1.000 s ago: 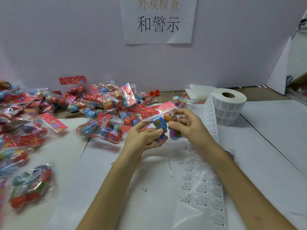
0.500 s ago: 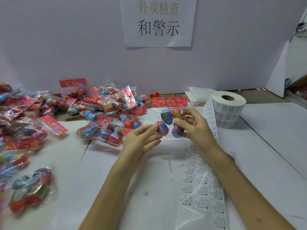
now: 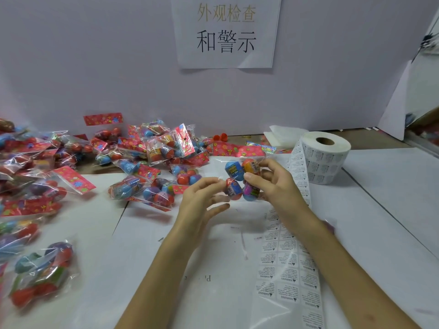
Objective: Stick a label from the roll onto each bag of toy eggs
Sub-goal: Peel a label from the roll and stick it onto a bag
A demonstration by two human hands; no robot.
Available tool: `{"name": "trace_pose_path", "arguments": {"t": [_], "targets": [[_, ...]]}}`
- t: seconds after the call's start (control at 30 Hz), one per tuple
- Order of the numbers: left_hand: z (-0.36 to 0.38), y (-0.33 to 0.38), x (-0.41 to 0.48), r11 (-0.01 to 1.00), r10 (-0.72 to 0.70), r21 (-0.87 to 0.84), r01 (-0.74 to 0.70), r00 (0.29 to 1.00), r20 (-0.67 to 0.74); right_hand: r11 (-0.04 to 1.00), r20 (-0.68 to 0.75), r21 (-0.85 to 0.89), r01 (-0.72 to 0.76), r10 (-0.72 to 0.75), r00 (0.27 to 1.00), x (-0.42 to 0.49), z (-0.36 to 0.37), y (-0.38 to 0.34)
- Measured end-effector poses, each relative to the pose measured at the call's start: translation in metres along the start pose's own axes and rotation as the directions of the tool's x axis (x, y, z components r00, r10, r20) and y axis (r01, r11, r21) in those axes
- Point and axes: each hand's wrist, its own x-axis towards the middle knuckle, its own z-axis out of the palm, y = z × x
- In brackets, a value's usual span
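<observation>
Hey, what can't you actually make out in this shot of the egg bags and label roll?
Head view:
- Whether the held bag already carries a label; the right hand covers part of it.
- Print on the label strip: too small.
- The bags at the left edge: blurred, cut off.
- Whether the left hand pinches anything: fingertips unclear.

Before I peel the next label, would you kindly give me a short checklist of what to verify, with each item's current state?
1. Grip on the bag of toy eggs: ok, the right hand grips it.
2. Whether the left hand is free to peel: cannot tell, its fingertips sit at the bag's edge.
3. Reach to the label strip: ok, it runs printed side up under the right arm.
4. Stock on the label roll: ok, many turns remain.
5. Whether this bag is already labelled: cannot tell.
6. Room beside the pile of bags: ok, it lies off to the left of both hands.
</observation>
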Motion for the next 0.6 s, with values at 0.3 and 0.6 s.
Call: {"name": "trace_pose_path", "arguments": {"t": [0.3,0.6], "targets": [[0.0003,-0.0017,0.002,0.991,0.015,0.131,-0.012,1.0,-0.022,0.995,0.077,-0.099,0.014,-0.006,0.997,-0.0029,0.0019,-0.0021],[0.0006,-0.0035,0.0045,0.981,0.027,0.193,-0.001,0.991,-0.134,0.971,0.208,-0.235,0.051,-0.001,0.978,-0.005,0.0038,0.0029]]}}
